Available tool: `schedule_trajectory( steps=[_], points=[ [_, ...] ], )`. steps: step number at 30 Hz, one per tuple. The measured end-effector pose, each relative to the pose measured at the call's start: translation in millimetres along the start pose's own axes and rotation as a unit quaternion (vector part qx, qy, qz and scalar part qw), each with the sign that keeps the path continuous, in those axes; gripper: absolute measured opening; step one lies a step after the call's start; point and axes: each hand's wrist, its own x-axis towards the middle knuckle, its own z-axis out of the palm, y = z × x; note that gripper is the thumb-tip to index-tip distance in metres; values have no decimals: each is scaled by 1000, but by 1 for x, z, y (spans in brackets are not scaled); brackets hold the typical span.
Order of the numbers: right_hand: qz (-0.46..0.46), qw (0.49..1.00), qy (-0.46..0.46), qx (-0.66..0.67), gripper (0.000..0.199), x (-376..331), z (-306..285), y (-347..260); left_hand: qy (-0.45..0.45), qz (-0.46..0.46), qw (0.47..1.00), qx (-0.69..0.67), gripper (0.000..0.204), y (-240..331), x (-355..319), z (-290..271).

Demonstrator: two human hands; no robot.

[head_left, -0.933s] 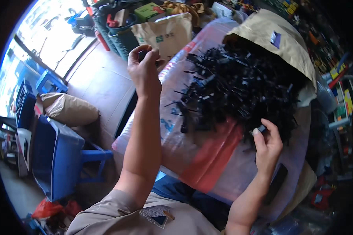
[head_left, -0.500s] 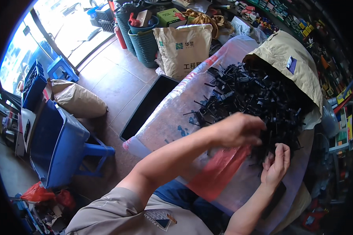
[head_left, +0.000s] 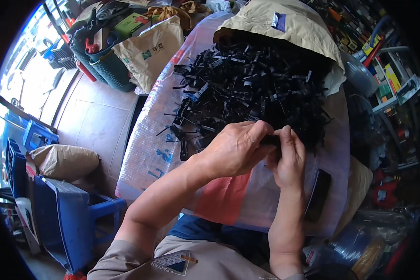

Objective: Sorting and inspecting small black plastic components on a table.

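Observation:
My left hand [head_left: 233, 147] and my right hand [head_left: 289, 158] meet at the near edge of a heap of black plastic parts [head_left: 247, 88]. Fingers of both are closed around one small black plastic part [head_left: 270, 139], mostly covered by the fingertips. The heap spills from the dark mouth of a large brown paper sack [head_left: 289, 35]. Many of its pieces have thin stems sticking out. Beneath lies a translucent woven plastic sheet [head_left: 144, 140] with a red band [head_left: 224, 198].
A black phone-like slab [head_left: 318, 196] lies on the sheet's right side. Leftward stand a blue plastic bin [head_left: 63, 219], a blue stool [head_left: 105, 210] and a filled paper sack [head_left: 65, 162]. Stacked green baskets [head_left: 109, 70] and another paper bag [head_left: 149, 53] are farther back. Cluttered shelves [head_left: 396, 88] line the right.
My hands have come together on a small black part; my left hand was apart and blurred over the heap. The view has shifted, putting the heap farther left and higher.

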Motion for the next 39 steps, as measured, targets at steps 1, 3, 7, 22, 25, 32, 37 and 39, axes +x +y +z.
schedule_trajectory(
  steps=[1,3,7,22,25,32,37,39],
  points=[
    [2,1000,2,0,35,-1,0,-1,5,6,1000,8,31,0,0,-1],
    [0,1000,5,1,36,-1,0,-1,3,10,1000,15,33,3,-1,-1],
    [-16,999,5,-32,35,1,-5,4,17,-16,999,24,37,4,-3,0],
    [-175,978,46,-106,21,11,-5,15,91,-129,982,-107,15,5,-2,7],
    [-212,976,-44,-32,22,8,-7,8,100,-224,952,-185,12,8,-2,4],
    [-183,979,-81,-27,14,9,-10,16,80,-120,984,-100,11,-1,-6,15],
    [-174,979,-103,-8,14,9,-8,17,99,-83,989,-69,13,-1,-7,14],
    [-191,976,-108,5,15,10,-11,17,90,-65,992,-52,13,-1,-6,15]
  ],
)
